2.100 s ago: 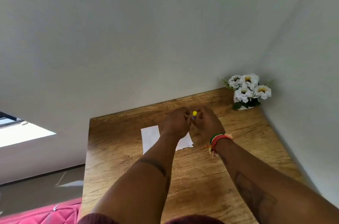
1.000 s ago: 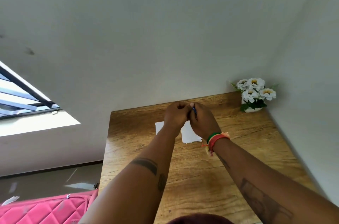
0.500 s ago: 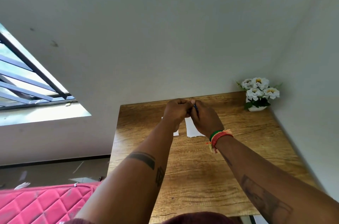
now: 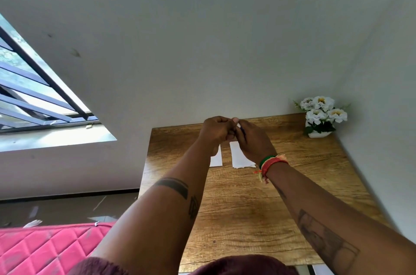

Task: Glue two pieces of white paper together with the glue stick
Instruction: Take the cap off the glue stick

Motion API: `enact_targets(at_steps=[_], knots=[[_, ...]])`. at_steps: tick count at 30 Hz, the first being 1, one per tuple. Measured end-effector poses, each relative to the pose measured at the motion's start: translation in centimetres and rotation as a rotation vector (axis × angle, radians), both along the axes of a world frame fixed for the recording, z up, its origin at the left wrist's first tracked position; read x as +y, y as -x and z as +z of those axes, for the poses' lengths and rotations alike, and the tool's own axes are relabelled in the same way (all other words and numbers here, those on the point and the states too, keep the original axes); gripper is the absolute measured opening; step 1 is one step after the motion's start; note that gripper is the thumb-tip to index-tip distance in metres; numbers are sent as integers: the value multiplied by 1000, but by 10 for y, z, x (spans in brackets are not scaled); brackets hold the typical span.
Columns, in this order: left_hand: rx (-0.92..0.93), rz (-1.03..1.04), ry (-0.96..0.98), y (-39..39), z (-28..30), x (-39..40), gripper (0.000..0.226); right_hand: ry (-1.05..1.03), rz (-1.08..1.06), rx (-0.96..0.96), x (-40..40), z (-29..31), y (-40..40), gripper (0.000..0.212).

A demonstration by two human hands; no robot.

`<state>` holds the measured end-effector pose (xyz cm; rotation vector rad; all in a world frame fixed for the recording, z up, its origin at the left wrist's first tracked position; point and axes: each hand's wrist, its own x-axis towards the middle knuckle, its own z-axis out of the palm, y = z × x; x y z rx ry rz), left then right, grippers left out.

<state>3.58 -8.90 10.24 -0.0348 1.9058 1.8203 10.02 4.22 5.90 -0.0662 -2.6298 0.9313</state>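
Both hands raised above the far part of a wooden table (image 4: 236,218), fingers meeting. Left hand (image 4: 215,131) curled shut, its contents hidden. Right hand (image 4: 253,141) pinching a thin dark object with a pale tip, apparently the glue stick (image 4: 240,127), between thumb and fingers. Two white papers lying flat on the table below the hands, near each other but apart: left paper (image 4: 216,158) partly hidden by the left wrist, right paper (image 4: 238,157) partly hidden by the right hand. Flower pot (image 4: 320,117) in the far right corner. Woven bracelet (image 4: 270,162) on the right wrist
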Motion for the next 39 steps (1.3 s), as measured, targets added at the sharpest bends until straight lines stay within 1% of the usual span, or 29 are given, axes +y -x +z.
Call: enact_targets(at_steps=[2, 4, 5, 7, 9, 14, 18, 21, 23, 26, 28, 34, 39], knots=[[-21, 13, -23, -1, 0, -2, 23, 50, 25, -32, -1, 2, 0, 32], [-34, 42, -46, -2, -1, -4, 24, 121, 17, -77, -3, 4, -3, 45], [-29, 62, -43, -2, -2, -6, 24, 154, 2, -96, -5, 4, -4, 50], [-3, 102, -12, 0, -6, -10, 22, 199, -6, -112, -10, 3, -7, 54], [39, 146, 63, 4, -12, -15, 18, 223, -1, -109, -17, 3, -7, 50], [208, 204, 398, 16, -35, -35, 7, 258, 0, -80, -35, 4, 6, 33], [242, 192, 608, 27, -55, -59, 5, 254, 38, -76, -48, -4, 25, 23], [215, 196, 655, 33, -71, -67, 3, 244, 64, -121, -62, -16, 40, 19], [232, 172, 682, 37, -80, -69, 10, 248, 67, -153, -72, -26, 51, 21], [254, 143, 720, 48, -92, -76, 6, 300, 39, -195, -81, -37, 67, 28], [252, 154, 777, 59, -100, -84, 10, 323, 23, -231, -85, -45, 78, 29], [223, 195, 928, 82, -130, -102, 18, 397, -20, -280, -95, -63, 102, 23], [144, 195, 920, 76, -147, -107, 22, 432, -12, -304, -101, -72, 107, 25]])
